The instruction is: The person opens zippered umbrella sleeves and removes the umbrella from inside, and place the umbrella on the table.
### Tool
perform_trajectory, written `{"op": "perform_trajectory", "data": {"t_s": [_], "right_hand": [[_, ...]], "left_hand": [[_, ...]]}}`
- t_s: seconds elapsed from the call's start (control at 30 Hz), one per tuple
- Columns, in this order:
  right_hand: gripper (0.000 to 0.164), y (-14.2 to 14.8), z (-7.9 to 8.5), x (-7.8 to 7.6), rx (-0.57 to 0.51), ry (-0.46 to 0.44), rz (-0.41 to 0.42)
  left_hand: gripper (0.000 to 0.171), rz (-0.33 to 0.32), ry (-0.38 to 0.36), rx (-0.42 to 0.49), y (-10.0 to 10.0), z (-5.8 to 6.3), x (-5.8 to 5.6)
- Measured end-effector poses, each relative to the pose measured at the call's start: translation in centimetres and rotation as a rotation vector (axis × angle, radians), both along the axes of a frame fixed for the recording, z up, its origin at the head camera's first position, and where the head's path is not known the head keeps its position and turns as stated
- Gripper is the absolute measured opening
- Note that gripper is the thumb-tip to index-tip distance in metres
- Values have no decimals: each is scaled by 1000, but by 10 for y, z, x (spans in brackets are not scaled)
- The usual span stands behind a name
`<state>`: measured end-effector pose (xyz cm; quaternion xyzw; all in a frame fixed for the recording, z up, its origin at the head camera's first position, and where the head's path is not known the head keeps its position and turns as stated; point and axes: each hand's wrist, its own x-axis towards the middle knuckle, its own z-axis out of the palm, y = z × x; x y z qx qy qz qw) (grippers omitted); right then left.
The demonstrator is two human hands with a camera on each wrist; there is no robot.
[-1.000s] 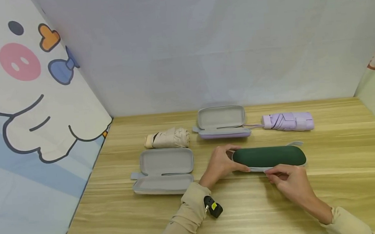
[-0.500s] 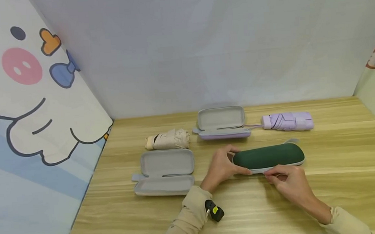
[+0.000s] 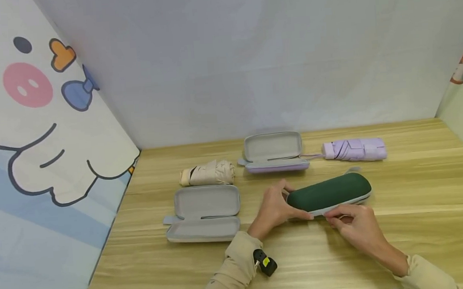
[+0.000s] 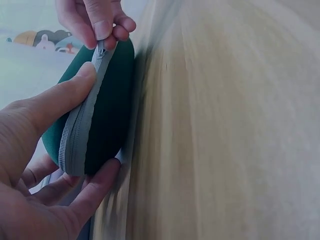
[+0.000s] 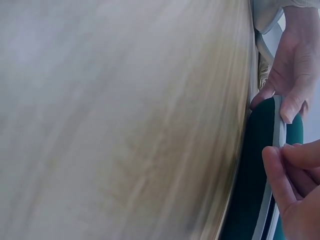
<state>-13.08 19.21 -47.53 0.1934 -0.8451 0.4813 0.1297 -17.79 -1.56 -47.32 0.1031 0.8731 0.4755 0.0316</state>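
A long dark green zippered case [image 3: 330,191] with a light grey zip band lies at an angle in front of me. My left hand [image 3: 273,208] holds its left end, thumb along the zip band and fingers round the far side. With thumb and finger, my right hand [image 3: 356,225] pinches the zipper pull [image 4: 101,45] at the middle of the near side. The zip [image 4: 77,125] is closed between the pull and the left end. On the other side of the pull, a dark gap shows along the band in the right wrist view. The case's contents are hidden.
A beige folded umbrella [image 3: 211,173] lies behind an open grey-lined case [image 3: 207,202] at left. Farther back stands an open lilac case [image 3: 276,166], with a lilac folded umbrella [image 3: 359,150] at its right. A pale fabric wall [image 3: 274,62] backs the table.
The green case's right end has swung away from me, so it now lies aslant. My right hand has shifted slightly left with the pull. The left hand keeps its hold.
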Motion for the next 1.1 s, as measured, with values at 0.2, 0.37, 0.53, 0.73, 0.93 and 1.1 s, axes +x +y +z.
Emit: {"op": "perform_trajectory", "data": {"t_s": [0.2, 0.37, 0.53, 0.73, 0.93, 1.1], "right_hand": [[23, -1, 0, -1, -3, 7, 13], [24, -2, 1, -1, 8, 6, 22], [24, -2, 1, 0, 2, 0, 27], [25, -2, -1, 0, 6, 8, 28], [26, -3, -3, 2, -12, 1, 48], [25, -4, -2, 4, -33, 20, 61]], "left_hand": [[64, -19, 41, -12, 1, -2, 3], [66, -23, 55, -34, 3, -1, 4], [67, -18, 47, -63, 5, 1, 5], [68, -10, 72, -91, 6, 1, 7], [70, -13, 135, -93, 8, -1, 10], [71, -3, 180, -100, 10, -3, 13]]}}
